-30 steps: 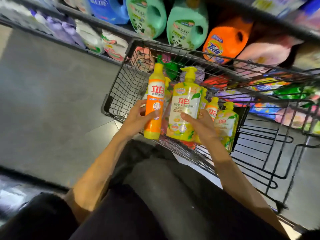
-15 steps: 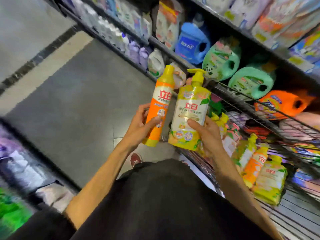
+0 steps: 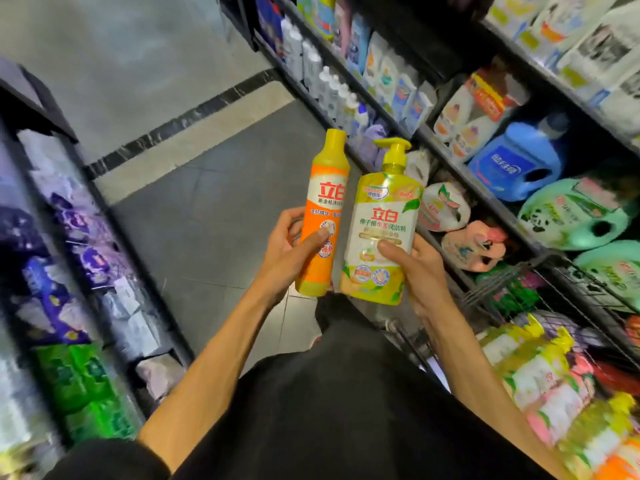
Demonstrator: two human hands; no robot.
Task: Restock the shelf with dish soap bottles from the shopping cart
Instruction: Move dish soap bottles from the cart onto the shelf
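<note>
1. The left hand (image 3: pixel 291 251) grasps an orange dish soap bottle (image 3: pixel 323 209) round its lower body, thumb across the label. It holds the bottle upright, to the left of the shopping cart (image 3: pixel 498 289).
2. The right hand (image 3: pixel 419 268) grasps a yellow pump bottle (image 3: pixel 381 230), thumb on the label. This bottle is just beside the orange one, also left of the cart.
3. More soap bottles (image 3: pixel 540 375), blurred, lie inside the cart.
4. Beyond the cart, the shelf (image 3: pixel 485 199) carries a blue detergent jug (image 3: pixel 519 164).

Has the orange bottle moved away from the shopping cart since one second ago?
Yes. The orange bottle, then over the shopping cart, is now clear of it to the left, over the aisle floor.
</note>
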